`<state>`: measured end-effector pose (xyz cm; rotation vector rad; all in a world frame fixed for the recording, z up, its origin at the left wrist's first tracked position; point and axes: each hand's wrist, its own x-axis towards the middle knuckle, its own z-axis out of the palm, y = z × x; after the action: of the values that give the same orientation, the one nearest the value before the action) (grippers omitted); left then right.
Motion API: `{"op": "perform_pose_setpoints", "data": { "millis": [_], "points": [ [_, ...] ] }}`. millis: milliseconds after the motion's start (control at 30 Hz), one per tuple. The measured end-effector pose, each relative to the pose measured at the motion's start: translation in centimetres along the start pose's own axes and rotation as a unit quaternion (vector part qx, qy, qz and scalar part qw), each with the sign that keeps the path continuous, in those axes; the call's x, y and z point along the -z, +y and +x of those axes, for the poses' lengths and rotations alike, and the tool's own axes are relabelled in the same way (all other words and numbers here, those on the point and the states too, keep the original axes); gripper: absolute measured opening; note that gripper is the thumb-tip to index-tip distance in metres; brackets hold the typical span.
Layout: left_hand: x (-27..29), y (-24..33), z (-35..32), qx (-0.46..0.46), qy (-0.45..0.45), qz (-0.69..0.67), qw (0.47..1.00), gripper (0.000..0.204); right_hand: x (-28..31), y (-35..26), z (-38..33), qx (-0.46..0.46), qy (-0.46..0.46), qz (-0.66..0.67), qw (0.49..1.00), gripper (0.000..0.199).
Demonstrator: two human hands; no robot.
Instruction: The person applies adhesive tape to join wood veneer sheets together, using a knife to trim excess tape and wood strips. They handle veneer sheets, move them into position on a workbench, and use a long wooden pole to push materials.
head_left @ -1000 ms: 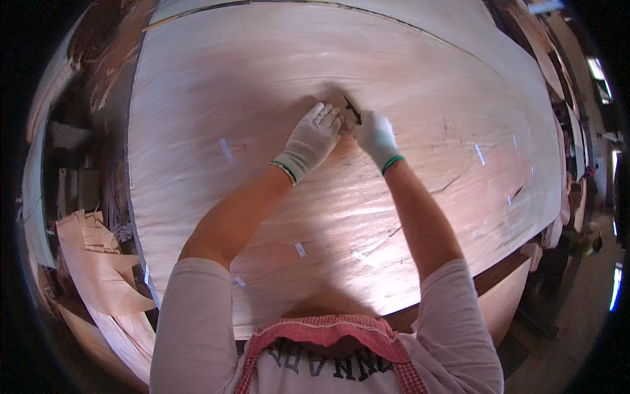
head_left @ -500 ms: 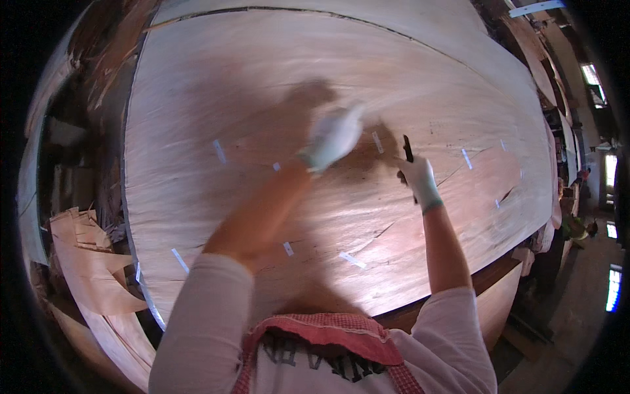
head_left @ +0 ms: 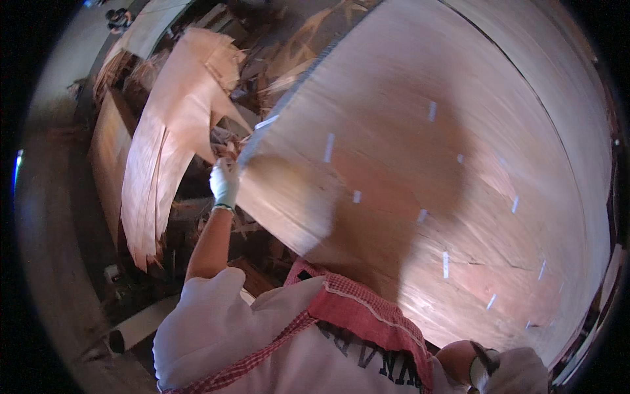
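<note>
A big sheet of reddish wood veneer [head_left: 459, 131] dotted with short white tape strips fills the right side. My left hand [head_left: 225, 182], in a white glove, grips the corner of a loose veneer piece [head_left: 289, 197] at the sheet's left edge; the piece is motion-blurred and lifted off the sheet. At the bottom right my gloved right hand [head_left: 515, 373] is pulled in close to my body, off the sheet's near edge, and holds a thin dark tool [head_left: 484, 358].
Curled veneer offcuts [head_left: 164, 144] are heaped to the left of the sheet, over dark scrap wood. A grey tube [head_left: 141, 331] lies on the floor at the lower left. Another person [head_left: 118, 16] is far off at the top left.
My view has swung left. My left hand left the middle of the sheet for its left edge and took up a veneer piece. My right hand dropped back to my side with the tool.
</note>
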<state>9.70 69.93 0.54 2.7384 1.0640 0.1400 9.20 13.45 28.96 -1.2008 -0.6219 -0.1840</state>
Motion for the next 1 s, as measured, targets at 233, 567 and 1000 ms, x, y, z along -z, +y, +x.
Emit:
{"op": "perform_pose_setpoints", "data": {
  "millis": [233,567,1000],
  "points": [
    [-1.3,-4.9,-1.9,0.007,-0.101,-0.063,0.993,0.053,-11.1,-3.6,3.3,-0.099,-0.274,0.006,0.956,0.051],
    [2.7,-6.0,-1.0,-0.073,-0.270,-0.435,0.856,0.040,-19.2,-5.7,-5.1,0.038,-0.218,0.032,0.975,0.035],
    [15.2,1.4,0.4,-0.244,-0.369,-0.378,0.813,0.061,-21.7,3.2,-16.8,-0.209,0.103,-0.413,0.880,0.019]
  ]
}}
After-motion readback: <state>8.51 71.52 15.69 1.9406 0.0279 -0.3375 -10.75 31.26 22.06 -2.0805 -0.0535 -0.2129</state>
